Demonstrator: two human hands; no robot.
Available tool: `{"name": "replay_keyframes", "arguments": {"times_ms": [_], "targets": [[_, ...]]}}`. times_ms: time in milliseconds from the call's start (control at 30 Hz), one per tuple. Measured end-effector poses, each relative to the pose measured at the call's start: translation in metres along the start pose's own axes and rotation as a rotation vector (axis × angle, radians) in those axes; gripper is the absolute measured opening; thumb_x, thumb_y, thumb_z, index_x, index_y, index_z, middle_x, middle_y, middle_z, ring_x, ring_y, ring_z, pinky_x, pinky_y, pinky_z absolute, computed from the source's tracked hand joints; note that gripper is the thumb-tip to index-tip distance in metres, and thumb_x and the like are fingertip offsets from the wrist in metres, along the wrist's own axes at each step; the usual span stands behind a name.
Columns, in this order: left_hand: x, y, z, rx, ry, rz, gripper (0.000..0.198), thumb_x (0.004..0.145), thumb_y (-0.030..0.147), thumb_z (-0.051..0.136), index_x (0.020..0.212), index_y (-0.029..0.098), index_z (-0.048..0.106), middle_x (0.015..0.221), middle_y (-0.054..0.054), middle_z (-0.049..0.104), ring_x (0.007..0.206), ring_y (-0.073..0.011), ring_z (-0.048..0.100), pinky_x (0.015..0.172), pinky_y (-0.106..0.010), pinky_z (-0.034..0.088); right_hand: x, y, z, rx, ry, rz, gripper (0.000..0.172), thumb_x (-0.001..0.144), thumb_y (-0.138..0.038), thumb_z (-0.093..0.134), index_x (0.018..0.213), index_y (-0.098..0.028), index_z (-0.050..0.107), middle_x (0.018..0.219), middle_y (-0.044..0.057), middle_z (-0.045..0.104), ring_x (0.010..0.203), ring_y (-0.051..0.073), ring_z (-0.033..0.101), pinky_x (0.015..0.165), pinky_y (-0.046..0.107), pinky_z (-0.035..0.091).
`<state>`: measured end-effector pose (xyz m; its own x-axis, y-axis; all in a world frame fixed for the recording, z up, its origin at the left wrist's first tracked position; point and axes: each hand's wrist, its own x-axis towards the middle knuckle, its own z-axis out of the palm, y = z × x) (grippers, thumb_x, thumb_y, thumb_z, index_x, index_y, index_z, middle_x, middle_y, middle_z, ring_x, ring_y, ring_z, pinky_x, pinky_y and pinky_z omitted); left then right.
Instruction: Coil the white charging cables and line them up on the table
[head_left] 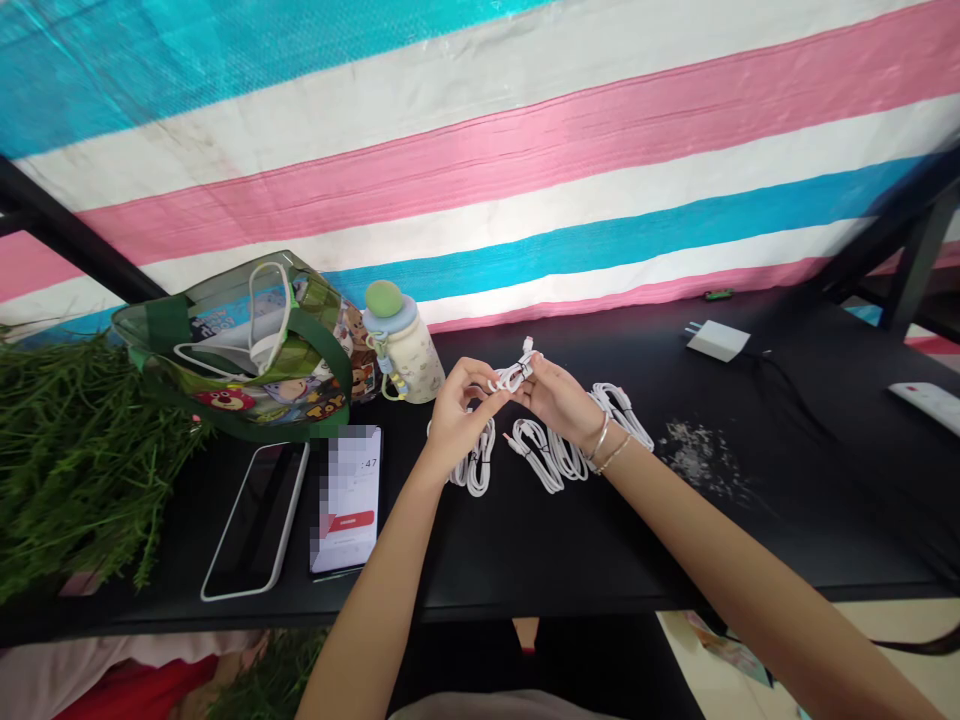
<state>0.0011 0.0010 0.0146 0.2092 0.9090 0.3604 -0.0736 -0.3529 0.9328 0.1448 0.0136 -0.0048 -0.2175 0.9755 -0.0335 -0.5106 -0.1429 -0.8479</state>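
A white charging cable (514, 374), coiled and bound with a black tie, is held up between both hands over the black table. The fingers of my left hand (466, 405) pinch its left end. At its right end, near the plug, the fingers of my right hand (559, 392) are closed on it; the palm side is partly hidden. Below lie more bundled white cables: one bundle (480, 462) beside my left hand, a group (541, 455) under my right hand, and another (628, 415) past my right wrist, partly covered by it.
On the left stand a green cartoon-print bag (247, 385), a bottle with a green lid (405, 350) and leafy green plants (82, 450). Two phones, one dark (256, 520) and one lit (352, 545), lie in front. Rightward are small pale scraps (703, 460), a white charger (718, 341) and a power strip (930, 402).
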Motion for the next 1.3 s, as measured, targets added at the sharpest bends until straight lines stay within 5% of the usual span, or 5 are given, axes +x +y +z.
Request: {"name": "replay_keyframes", "arguments": {"times_ms": [433,600,733,1100,1300], "targets": [[-0.003,-0.005,0.0,0.269,0.05,0.052,0.015,0.079,0.022,0.057,0.094,0.022,0.056,0.099,-0.002,0.065,0.097,-0.0161,0.06,0.083,-0.029,0.045,0.0,-0.009,0.003,-0.039,0.228,-0.197,0.045,0.054,-0.057,0.077,0.064,-0.022,0.051,0.061,-0.007,0.055,0.058,0.009,0.053,0.058,0.023,0.046],[-0.006,-0.001,0.0,0.569,-0.045,0.212,0.019,0.083,0.02,0.052,0.1,0.022,0.06,0.103,-0.004,0.069,0.101,-0.019,0.057,0.087,-0.034,0.047,0.003,-0.024,0.0,-0.002,0.361,-0.329,0.04,0.057,-0.054,0.074,0.066,-0.023,0.05,0.066,-0.005,0.055,0.063,0.01,0.055,0.057,0.023,0.046],[-0.009,0.0,0.005,0.776,-0.228,0.272,0.019,0.085,0.019,0.051,0.1,0.022,0.062,0.094,-0.003,0.071,0.096,-0.0197,0.058,0.084,-0.034,0.049,-0.002,-0.045,-0.011,-0.066,0.436,-0.416,0.037,0.06,-0.053,0.07,0.065,-0.023,0.049,0.065,-0.004,0.052,0.059,0.011,0.051,0.055,0.025,0.044],[-0.021,-0.001,0.025,0.799,-0.54,0.316,0.016,0.083,0.034,0.06,0.094,0.025,0.067,0.084,-0.001,0.068,0.086,-0.0191,0.057,0.075,-0.032,0.047,-0.039,-0.071,-0.078,-0.923,0.467,-0.308,0.041,0.057,-0.057,0.065,0.059,-0.023,0.041,0.051,-0.007,0.038,0.049,0.01,0.035,0.048,0.025,0.03],[-0.03,-0.005,0.034,0.857,-0.666,0.311,0.027,0.078,0.031,0.063,0.104,0.023,0.064,0.106,-0.005,0.062,0.099,-0.0212,0.054,0.088,-0.038,0.046,-0.042,-0.065,-0.089,-1.335,0.489,-0.182,0.032,0.068,-0.048,0.052,0.056,-0.024,0.037,0.047,-0.007,0.034,0.048,0.012,0.035,0.05,0.026,0.029]]}}
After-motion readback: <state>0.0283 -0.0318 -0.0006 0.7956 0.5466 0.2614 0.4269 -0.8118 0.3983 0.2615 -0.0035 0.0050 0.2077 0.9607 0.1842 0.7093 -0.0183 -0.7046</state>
